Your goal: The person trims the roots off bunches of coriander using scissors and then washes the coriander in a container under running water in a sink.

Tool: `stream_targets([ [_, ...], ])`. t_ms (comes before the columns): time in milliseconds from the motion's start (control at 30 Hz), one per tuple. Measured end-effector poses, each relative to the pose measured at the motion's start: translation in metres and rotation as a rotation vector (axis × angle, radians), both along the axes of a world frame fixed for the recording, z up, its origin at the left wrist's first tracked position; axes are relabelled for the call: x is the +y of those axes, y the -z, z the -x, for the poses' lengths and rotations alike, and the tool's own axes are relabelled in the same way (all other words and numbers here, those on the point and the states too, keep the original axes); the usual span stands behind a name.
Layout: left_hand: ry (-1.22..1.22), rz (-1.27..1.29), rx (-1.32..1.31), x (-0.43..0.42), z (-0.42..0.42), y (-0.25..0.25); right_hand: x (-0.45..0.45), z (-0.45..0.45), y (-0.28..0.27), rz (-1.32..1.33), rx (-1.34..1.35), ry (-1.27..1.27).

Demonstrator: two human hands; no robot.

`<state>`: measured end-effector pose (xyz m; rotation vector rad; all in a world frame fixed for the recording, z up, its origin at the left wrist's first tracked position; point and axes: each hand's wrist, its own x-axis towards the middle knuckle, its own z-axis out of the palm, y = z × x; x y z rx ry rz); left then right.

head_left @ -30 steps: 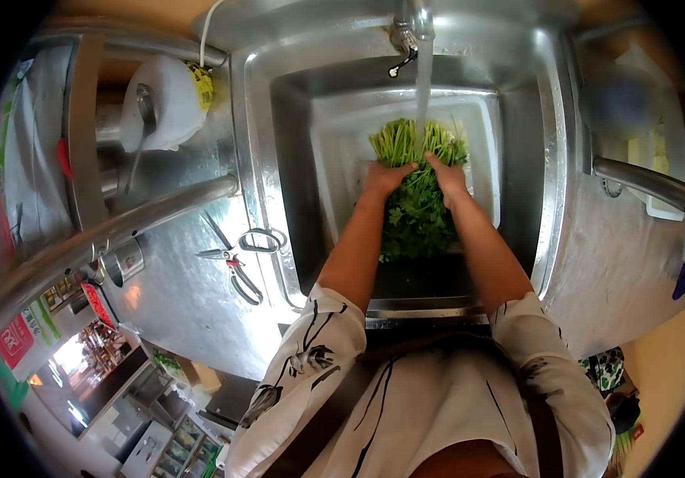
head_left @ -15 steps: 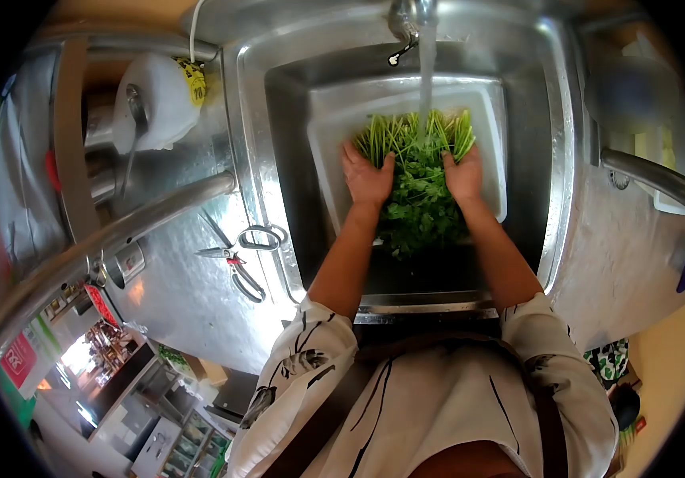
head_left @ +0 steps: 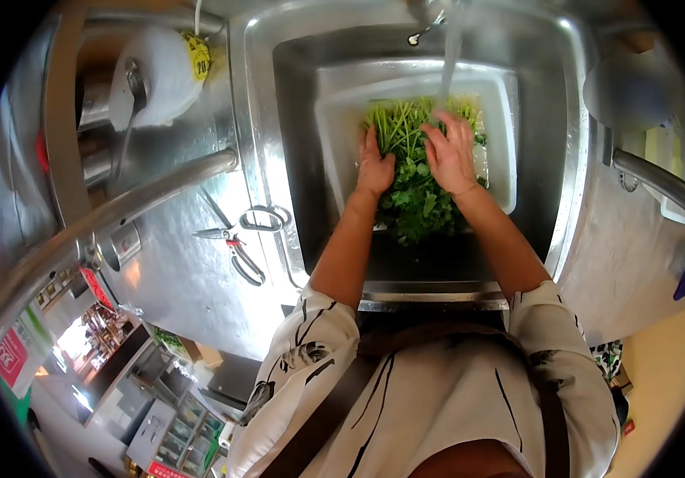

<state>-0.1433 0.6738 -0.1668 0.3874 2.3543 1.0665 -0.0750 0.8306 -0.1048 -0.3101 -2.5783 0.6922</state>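
A bunch of leafy green herbs (head_left: 416, 199), coriander by its look, lies in a white plastic tub (head_left: 503, 151) inside the steel sink. Its pale stems point toward the tap, its leaves toward me. My left hand (head_left: 375, 169) is closed against the left side of the stems, with some fingers hidden among them. Over the right part of the bunch, my right hand (head_left: 451, 158) has its fingers apart and slightly bent, touching or just above the stems. Running water (head_left: 452, 60) comes down beside the right fingertips.
The tap lever (head_left: 415, 38) sits at the sink's back wall. Scissors (head_left: 259, 219) and red-marked pruning shears (head_left: 231, 243) lie on the left counter. A white bag (head_left: 163, 80) and a ladle (head_left: 135, 88) are farther left. Metal rails (head_left: 159, 191) cross both sides.
My right hand has lifted from the bunch's right edge and moved up and inward over the stems. My left hand stays at the left side. The stems on the right have shifted.
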Motion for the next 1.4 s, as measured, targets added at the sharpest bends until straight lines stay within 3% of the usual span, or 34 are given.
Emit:
stream_targets([
  [33, -0.012, -0.018, 0.014, -0.001, -0.002, 0.002, -0.002, 0.000, 0.003, 0.002, -0.003, -0.006],
  [100, -0.037, -0.031, 0.010, -0.004, -0.004, 0.011, -0.003, 0.004, 0.014, 0.045, -0.306, -0.073],
  [233, -0.062, -0.089, -0.012, -0.004, -0.006, 0.007, -0.012, 0.012, 0.042, 0.088, -0.333, -0.128],
  [367, -0.141, -0.103, -0.094, 0.000, -0.007, 0.001, -0.019, 0.018, 0.052, -0.047, -0.349, -0.110],
  [533, -0.176, -0.092, -0.070, -0.001, -0.007, -0.001, -0.016, 0.013, 0.022, -0.024, -0.369, -0.097],
  [600, -0.178, -0.091, -0.069, -0.003, -0.005, -0.005, -0.008, 0.000, 0.005, 0.323, -0.263, -0.009],
  [633, -0.177, -0.060, -0.136, -0.003, -0.003, -0.009, -0.003, -0.006, 0.001, 0.317, -0.260, -0.007],
  [700, -0.164, -0.034, -0.209, -0.005, -0.005, -0.014, 0.011, -0.024, -0.005, 0.915, -0.196, 0.063],
  [800, -0.152, -0.004, -0.248, -0.006, -0.006, -0.016, 0.043, -0.037, -0.035, 1.336, -0.105, 0.231],
  [900, -0.050, 0.116, -0.174, -0.011, -0.010, -0.013, 0.082, -0.044, -0.026, 1.292, 0.229, 0.345],
  [933, -0.041, 0.103, -0.172, -0.013, -0.011, -0.012, 0.093, -0.044, -0.016, 1.293, 0.231, 0.346],
  [1000, -0.039, 0.094, -0.170, -0.015, -0.013, -0.016, 0.106, -0.045, 0.000, 0.842, 0.058, 0.347],
  [1033, -0.073, 0.077, -0.200, -0.014, -0.013, -0.023, 0.087, -0.039, -0.033, 0.325, -0.309, 0.370],
  [1200, -0.208, 0.018, -0.341, -0.014, -0.013, -0.042, 0.022, -0.014, -0.020, 0.719, -0.354, -0.041],
  [1267, -0.288, -0.114, -0.524, -0.019, -0.010, -0.032, -0.005, 0.003, -0.015, 0.729, -0.523, -0.001],
  [1300, -0.294, -0.114, -0.523, -0.020, -0.009, -0.032, -0.012, 0.008, -0.005, 0.730, -0.525, -0.007],
  [1367, -0.267, -0.083, -0.459, -0.020, -0.009, -0.039, -0.024, 0.020, 0.019, 0.330, -0.519, -0.165],
  [1400, -0.275, -0.081, -0.462, -0.020, -0.010, -0.045, -0.029, 0.023, 0.022, 0.331, -0.523, -0.172],
])
